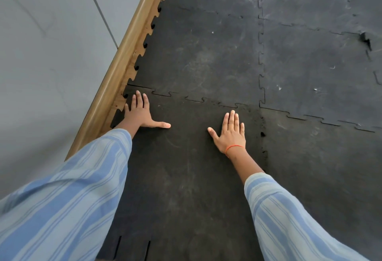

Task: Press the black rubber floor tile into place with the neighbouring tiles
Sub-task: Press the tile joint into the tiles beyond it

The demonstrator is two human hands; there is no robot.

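The black rubber floor tile [186,167] is lying flat on the floor directly below the camera, filling the lower middle of the view, with its interlocking teeth meeting the neighbouring tile at 12 o'clock [202,58] along a jigsaw seam [194,99] and the neighbouring tile at 3 o'clock [322,178] along its right edge. The left hand [140,113] is lying flat and fully spread at the tile's 11 o'clock corner, gripping nothing, thumb pointing toward 3 o'clock. The right hand [230,134] is likewise lying open, palm down, fingers together and holding nothing, near the 1 o'clock corner just short of the seam. Thin dark gaps are showing along the far seam, so the teeth there are probably not yet fully seated. The main risk is pressing behind the seam instead of on it, which could be leaving tabs riding on top of their sockets. Along the right edge a few dark notches [263,134] are showing, hinting at misalignment; pressing down hard there could be deforming the tabs. At 9 o'clock the wooden skirting board [115,87] is standing close beside the tile below the grey wall [47,53], leaving little room for sideways shifting.
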